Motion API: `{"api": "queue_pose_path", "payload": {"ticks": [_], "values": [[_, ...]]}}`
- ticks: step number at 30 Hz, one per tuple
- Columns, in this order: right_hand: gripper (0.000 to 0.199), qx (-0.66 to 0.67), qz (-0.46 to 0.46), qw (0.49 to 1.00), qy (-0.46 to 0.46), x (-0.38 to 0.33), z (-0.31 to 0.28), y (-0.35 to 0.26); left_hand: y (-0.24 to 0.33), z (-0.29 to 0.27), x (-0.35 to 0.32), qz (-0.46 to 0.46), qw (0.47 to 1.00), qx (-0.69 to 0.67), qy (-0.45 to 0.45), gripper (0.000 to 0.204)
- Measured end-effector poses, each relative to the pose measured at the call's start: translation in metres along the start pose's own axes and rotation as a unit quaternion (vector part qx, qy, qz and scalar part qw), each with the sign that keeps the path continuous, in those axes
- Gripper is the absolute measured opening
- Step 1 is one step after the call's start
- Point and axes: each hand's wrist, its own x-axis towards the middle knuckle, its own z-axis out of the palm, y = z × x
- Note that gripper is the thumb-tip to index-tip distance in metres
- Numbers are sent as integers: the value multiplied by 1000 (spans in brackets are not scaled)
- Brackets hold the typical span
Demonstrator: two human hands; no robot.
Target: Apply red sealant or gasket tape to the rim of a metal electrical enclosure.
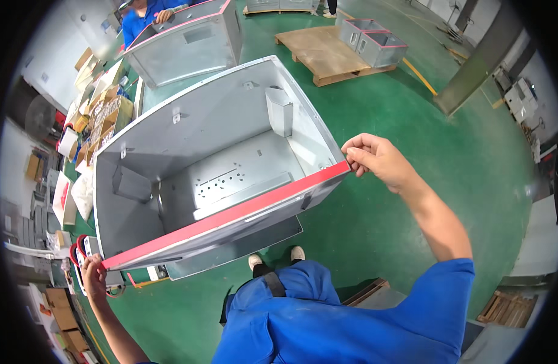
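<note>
A large grey metal box [200, 136] with an open top stands in front of me, holes and brackets showing inside it. Along its near rim lies a long red strip [230, 224], possibly tape. At the strip's right end, by the box's corner, my right hand [379, 161] is closed, thumb and fingers pinched together on the strip's end. My left hand [94, 279] is closed at the opposite end, by the near left corner, its fingertips partly hidden.
Beyond the box, a person in blue [147, 17] has a hand on another grey box [188, 48] edged in red. A wooden pallet [318, 51] with two small grey boxes [376, 45] sits on the green floor. Cartons of parts [112, 115] line the left.
</note>
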Motion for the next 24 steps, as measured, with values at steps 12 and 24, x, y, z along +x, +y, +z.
{"api": "queue_pose_path", "payload": {"ticks": [12,24], "values": [[24,51,-14,998,38,-3,20,14,-16,-19,7,2,999,-16,-48,12],[30,57,-23,997,53,-5,25,14,-10,-10,2,12,995,-50,-87,16]]}}
